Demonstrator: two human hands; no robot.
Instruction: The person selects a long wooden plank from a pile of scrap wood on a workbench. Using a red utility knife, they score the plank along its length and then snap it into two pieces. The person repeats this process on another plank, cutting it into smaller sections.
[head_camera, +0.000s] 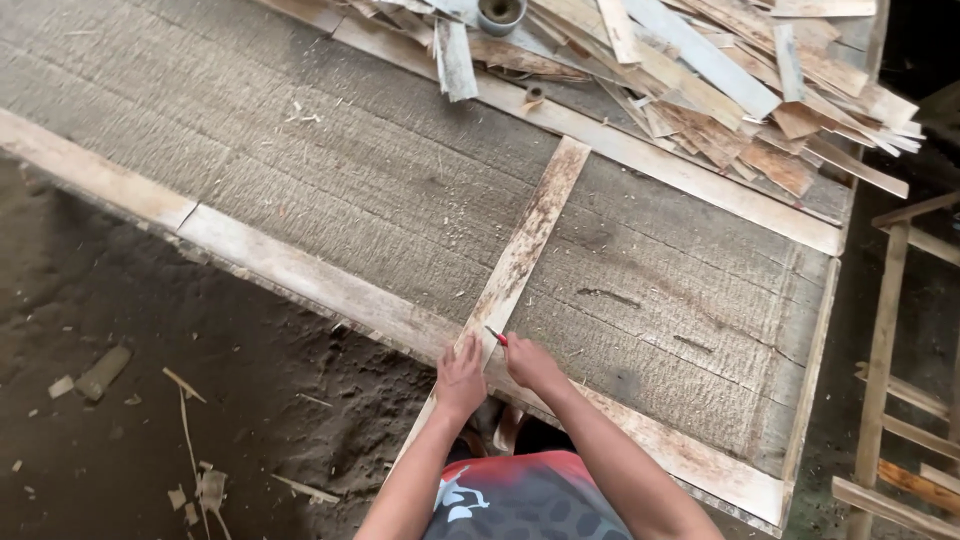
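A long pale wooden strip (530, 235) lies across a large grey fibrous panel (340, 190), running from the far edge strip down over the near edge strip. My left hand (461, 377) presses flat on the near end of this strip. My right hand (530, 363) is beside it, closed on a small red-handled tool (497, 336) whose tip touches the strip's edge.
Pale wooden strips frame the panel along the near edge (300, 275) and far edge (690, 175). A heap of scrap wood pieces (720, 80) and a small round tin (499, 14) lie at the back. A wooden ladder-like frame (895, 400) stands at right. Dark dirt floor (150, 400) with chips lies at left.
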